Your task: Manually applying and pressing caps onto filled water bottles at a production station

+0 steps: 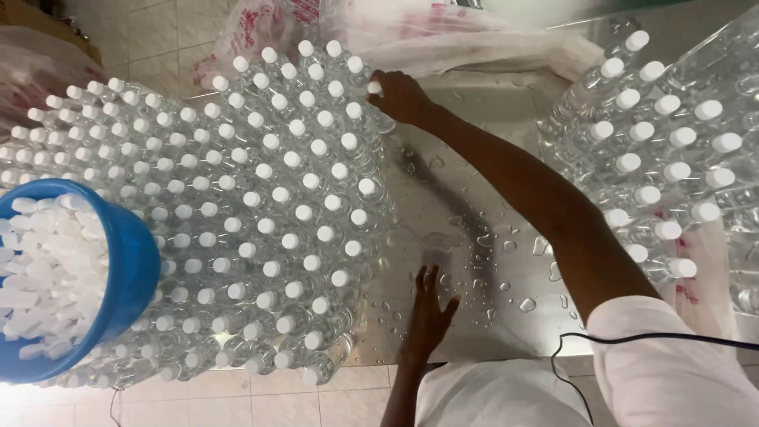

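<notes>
Clear plastic bottles [261, 198] with white caps stand packed upright in a big block, just left of both my hands. My right hand [399, 96] reaches far forward, fingers curled around the capped bottle [375, 88] at the block's far corner. My left hand [428, 310] rests open, fingers spread flat on the wet metal table [474, 237]. Further left, a blue bucket [126, 277] holds loose white caps.

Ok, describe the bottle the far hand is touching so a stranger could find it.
Start at the big block of white-capped clear bottles on the wet metal table. Go to its far right corner, by the plastic bags. The bottle there is the only one under the right hand.
</notes>
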